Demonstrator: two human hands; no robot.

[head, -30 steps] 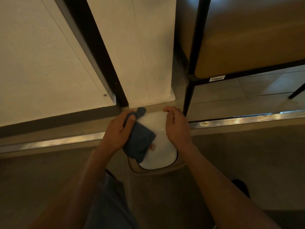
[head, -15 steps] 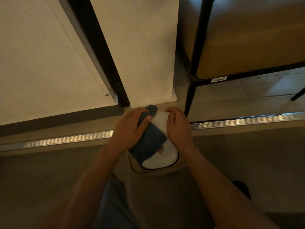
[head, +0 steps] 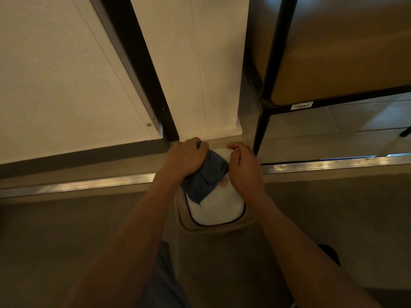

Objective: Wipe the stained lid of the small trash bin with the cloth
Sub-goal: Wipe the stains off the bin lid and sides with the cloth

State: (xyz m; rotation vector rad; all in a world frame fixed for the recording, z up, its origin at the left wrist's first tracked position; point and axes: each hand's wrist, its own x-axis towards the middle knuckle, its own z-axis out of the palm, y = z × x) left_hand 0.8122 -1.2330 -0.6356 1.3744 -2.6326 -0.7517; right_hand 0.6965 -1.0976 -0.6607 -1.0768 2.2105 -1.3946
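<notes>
Left hand [head: 188,157] bunches the blue cloth [head: 204,178] on the white lid [head: 216,207] of the floor bin, fingers clamped on it; right hand [head: 243,168] seems curled over the far rim. Reddish stain [head: 223,184] peeks out: press firm, sweep across it

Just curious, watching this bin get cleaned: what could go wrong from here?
1. The reddish stain still shows beside the blue cloth; the left hand is wiping near the lid's far edge, so the stroke may miss it.
2. The right hand holds only the far edge of the white lid; hard rubbing might shift the lid or the small bin.
</notes>
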